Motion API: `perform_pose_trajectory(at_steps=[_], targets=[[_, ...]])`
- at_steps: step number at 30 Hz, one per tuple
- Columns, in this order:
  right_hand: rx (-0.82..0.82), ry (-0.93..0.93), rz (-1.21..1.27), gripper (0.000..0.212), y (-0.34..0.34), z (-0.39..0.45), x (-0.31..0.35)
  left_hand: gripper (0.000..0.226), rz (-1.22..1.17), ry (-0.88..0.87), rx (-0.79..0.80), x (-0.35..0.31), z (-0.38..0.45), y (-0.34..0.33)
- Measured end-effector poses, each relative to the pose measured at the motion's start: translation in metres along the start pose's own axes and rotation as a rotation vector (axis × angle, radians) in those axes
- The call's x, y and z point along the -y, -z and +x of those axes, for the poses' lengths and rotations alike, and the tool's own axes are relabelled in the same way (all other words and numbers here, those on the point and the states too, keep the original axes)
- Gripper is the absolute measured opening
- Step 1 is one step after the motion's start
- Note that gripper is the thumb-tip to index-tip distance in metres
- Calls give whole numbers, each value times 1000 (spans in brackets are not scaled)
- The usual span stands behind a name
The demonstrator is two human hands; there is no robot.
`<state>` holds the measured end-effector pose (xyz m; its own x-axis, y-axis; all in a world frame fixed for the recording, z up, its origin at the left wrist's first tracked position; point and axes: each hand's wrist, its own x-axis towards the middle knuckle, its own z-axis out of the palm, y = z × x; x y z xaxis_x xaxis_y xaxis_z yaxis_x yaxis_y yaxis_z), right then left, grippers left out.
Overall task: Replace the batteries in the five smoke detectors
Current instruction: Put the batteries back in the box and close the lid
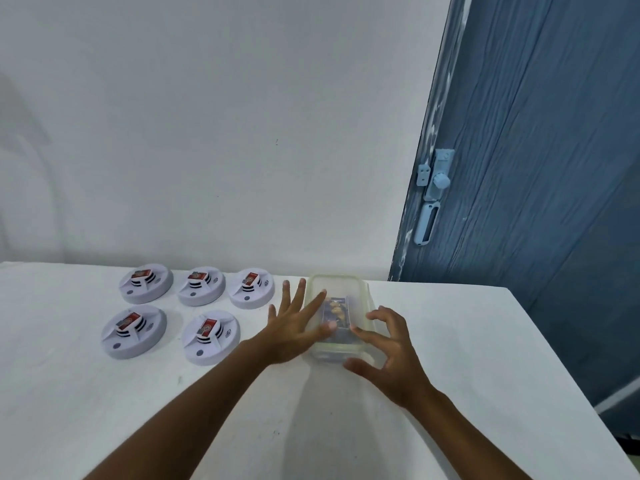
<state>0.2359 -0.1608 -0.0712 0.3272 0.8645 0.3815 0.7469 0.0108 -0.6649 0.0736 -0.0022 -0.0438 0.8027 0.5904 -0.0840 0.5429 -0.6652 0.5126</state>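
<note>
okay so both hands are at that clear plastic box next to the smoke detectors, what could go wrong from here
The clear box sits near the table's far edge; a push from the left hand, whose straight fingers lie on its lid, might slide it off. The right hand hovers clawed at the near corner, so prying the lid could jolt the dark pack inside. The nearest smoke detector lies beside the left forearm and could get knocked.

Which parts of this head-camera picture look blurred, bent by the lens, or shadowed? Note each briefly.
Head view: the left hand and right hand are slightly motion-blurred over the clear plastic box; the door leans from wide-angle distortion; soft, even light casts faint shadows beside the smoke detectors and a dim shadow on the wall.
</note>
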Motion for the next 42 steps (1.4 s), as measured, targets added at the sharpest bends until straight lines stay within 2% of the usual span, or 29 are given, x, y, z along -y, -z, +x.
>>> perform_pose_trajectory(at_steps=[3,5,8,11,15,18,21,26,30,33,35,37,42], targets=[[14,-18,101,73,-1,5,-5,115,-9,-145,-49,7,-8,-9],[14,-9,144,67,-5,6,-8,115,-87,-207,-114,12,-11,-14],[1,-24,179,62,-11,7,-11,109,-82,-286,-244,17,-8,-19],[-40,55,76,64,-13,8,-15,105,-59,-351,-346,21,-4,-24],[-54,90,-47,83,-12,8,-18,101,-28,-385,-416,25,-2,-29],[-107,201,-240,77,-10,10,-19,98,-7,-386,-442,23,0,-30],[-73,204,-302,74,-9,12,-18,96,11,-386,-427,23,-1,-31],[5,137,-180,73,3,25,-12,98,142,-342,-347,15,-7,-25],[79,-6,-84,45,6,74,3,78,374,-499,-413,-9,-20,-30],[258,-86,-77,42,-3,114,12,70,488,-550,-408,-18,-28,-42],[399,-95,-161,41,-7,127,12,69,517,-525,-375,-16,-31,-45],[467,-75,-257,40,-9,129,11,66,482,-521,-354,-9,-34,-41],[331,-119,-379,44,4,112,7,58,411,-489,-322,11,-38,-19]])
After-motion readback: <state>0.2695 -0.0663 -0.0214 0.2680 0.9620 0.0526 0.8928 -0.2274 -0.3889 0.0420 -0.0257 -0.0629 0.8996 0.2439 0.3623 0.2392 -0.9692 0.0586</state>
